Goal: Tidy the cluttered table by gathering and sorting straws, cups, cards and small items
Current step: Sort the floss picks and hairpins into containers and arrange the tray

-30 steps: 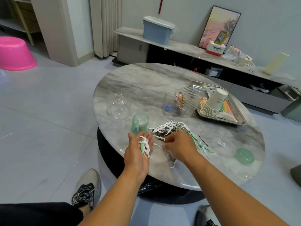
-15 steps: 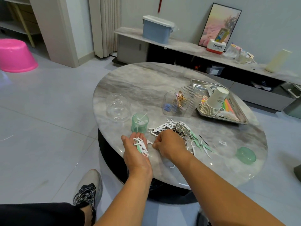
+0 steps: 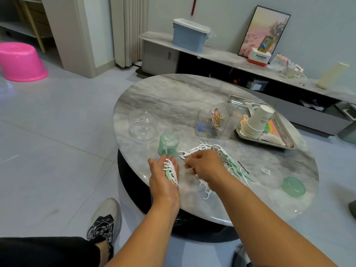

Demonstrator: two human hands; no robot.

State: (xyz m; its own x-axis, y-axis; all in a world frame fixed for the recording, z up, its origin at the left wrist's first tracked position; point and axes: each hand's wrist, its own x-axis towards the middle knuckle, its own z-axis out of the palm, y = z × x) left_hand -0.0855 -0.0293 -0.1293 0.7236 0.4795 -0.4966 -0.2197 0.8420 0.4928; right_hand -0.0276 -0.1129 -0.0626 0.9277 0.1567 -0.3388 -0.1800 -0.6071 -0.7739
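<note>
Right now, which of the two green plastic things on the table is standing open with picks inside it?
The green cup, just beyond the left hand. It stands upright with picks inside; the green lid lies apart at the table's right edge.

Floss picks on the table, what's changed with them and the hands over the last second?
The right hand has moved from the table's near edge up to the near end of the loose floss picks, fingers curled to pinch at them. The left hand has stayed palm-up with its bundle of picks. The green cup, green lid and tray are unmoved.
</note>
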